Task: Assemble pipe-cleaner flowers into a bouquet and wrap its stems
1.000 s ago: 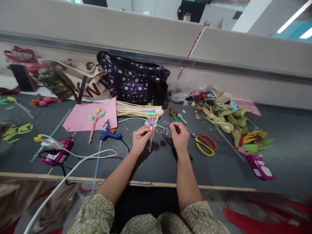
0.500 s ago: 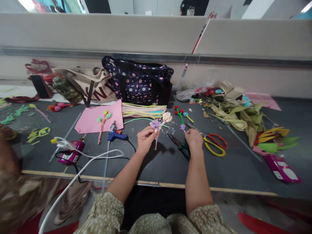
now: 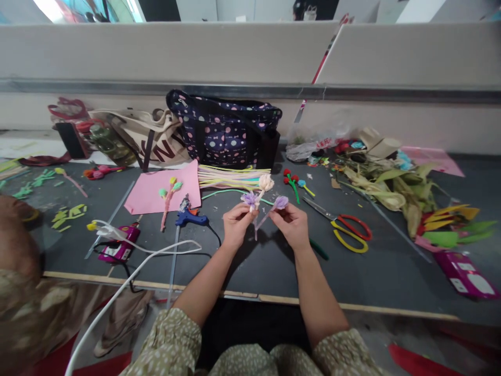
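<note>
My left hand [image 3: 236, 225] is closed round a pink stem that carries a purple pompom flower [image 3: 249, 198] and a cream pompom flower [image 3: 266, 182]. My right hand [image 3: 292, 224] pinches a second purple pompom flower [image 3: 281, 202] on a thin stem and holds it against the stem in my left hand. Both hands hover just above the dark grey table [image 3: 376, 271], near its front edge. Green-handled pliers [image 3: 319, 249] lie on the table, partly hidden behind my right hand.
Red and yellow scissors [image 3: 348, 228] lie to the right, a blue glue gun [image 3: 190, 216] and white cable [image 3: 129, 271] to the left. Pipe cleaners [image 3: 230, 176], pink paper [image 3: 154, 190], a dotted bag [image 3: 225, 130], dried leaves [image 3: 387, 188] and another person's arm [image 3: 18, 282] surround them.
My right hand left the pliers on the table, picked up a small purple flower and brought it to the stem in my left hand. The view shifted a little.
</note>
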Demonstrator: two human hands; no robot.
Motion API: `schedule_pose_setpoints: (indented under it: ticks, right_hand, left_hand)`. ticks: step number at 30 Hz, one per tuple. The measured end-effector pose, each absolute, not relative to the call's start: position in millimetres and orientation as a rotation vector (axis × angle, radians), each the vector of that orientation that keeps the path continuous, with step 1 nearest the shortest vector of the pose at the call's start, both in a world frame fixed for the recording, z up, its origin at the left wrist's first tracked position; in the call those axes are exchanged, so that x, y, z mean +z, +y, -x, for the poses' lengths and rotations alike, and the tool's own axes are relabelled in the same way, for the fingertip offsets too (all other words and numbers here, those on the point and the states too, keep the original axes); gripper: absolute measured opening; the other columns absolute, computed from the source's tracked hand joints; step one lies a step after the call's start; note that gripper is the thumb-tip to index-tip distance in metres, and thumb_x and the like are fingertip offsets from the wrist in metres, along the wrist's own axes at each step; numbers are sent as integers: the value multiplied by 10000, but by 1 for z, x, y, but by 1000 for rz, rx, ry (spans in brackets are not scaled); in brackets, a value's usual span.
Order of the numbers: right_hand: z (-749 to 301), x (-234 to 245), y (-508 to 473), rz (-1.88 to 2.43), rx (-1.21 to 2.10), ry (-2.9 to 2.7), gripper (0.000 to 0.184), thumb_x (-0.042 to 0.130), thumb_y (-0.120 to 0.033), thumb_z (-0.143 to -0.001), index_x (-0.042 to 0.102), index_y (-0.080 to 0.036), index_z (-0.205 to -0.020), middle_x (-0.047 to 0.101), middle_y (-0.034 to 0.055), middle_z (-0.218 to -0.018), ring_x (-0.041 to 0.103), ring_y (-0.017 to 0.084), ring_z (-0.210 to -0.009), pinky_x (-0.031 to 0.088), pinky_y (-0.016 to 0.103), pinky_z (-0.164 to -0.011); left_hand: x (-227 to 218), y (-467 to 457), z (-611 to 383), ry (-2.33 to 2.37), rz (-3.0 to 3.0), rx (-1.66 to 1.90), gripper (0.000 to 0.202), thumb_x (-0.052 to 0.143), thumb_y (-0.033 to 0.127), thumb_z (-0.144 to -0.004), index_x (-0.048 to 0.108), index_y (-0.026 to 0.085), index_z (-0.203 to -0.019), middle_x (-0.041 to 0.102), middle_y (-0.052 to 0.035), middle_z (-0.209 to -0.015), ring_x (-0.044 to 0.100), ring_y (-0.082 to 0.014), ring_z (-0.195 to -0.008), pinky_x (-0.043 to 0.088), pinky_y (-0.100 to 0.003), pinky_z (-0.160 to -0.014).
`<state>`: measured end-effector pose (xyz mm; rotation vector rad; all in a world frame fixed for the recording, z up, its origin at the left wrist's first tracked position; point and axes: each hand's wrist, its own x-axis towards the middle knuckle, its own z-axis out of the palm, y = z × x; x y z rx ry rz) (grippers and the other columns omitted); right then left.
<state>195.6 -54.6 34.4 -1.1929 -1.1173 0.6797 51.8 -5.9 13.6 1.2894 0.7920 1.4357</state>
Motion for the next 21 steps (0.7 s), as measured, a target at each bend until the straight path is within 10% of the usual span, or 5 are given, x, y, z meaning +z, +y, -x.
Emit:
schedule_pose_setpoints:
  ticks: [21]
  right_hand:
    - [-188,27,-54,1177,595,-1331,165,666,-296,-826,729,-216,-956,713,25,-890,625,154,-740,512,267,-667]
  left_hand:
    - [12,-10,-54,754,-1293,1389,122,790,306,-721,765,187,-707,683,-33,-726,615,-138,-702,491,-267,-703]
